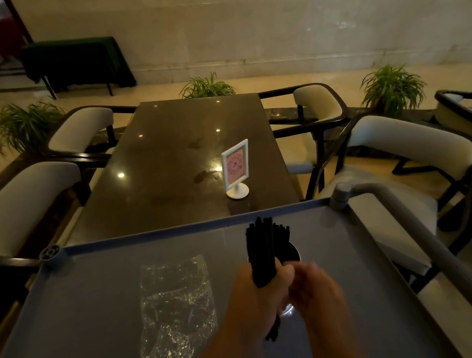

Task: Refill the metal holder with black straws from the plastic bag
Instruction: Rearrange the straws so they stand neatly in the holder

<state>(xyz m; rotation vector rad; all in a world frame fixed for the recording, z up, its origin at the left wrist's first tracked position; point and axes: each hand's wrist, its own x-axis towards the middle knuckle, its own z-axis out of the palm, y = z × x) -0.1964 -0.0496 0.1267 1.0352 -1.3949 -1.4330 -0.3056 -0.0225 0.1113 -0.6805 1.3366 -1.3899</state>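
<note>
Gripping straws (264,246) upright in left hand (259,298), over holder (293,255) on cart (92,299). Cannot tell right hand's (314,288) grip: blurred, just beside bundle. Noted bag (175,300) flat, left of hands.

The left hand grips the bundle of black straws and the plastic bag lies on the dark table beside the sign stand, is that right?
Not quite. The left hand does grip the black straws, but the plastic bag lies flat on the grey cart top, left of that hand, not on the dark table with the sign stand. The head view shows it.
</note>
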